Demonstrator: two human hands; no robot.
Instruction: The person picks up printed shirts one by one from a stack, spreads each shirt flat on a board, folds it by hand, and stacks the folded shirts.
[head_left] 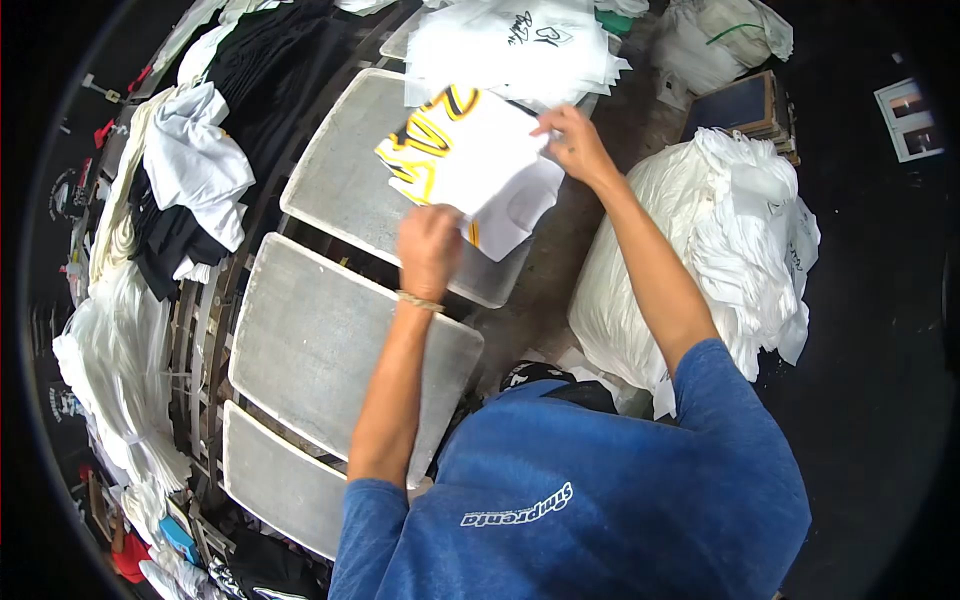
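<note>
Boards point(335, 345), grey, in a row | right hand point(578, 148) pinching printed cloth point(485, 150) — left hand point(430, 250) at its edge, hold too blurred to tell | white heap point(735, 225), dark floor point(875, 330) rightward

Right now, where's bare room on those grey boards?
Beside the left forearm, the middle flat grey board is open; so is the lower grey board. The upper grey board is crowded at right: white, yellow-printed garment, left hand, right hand.

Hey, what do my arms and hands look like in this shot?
You have short blue sleeves on both arms. Your left hand is ungloved, with a thin tan bracelet at its wrist. Your right hand is ungloved too, and no band shows on that side.
</note>
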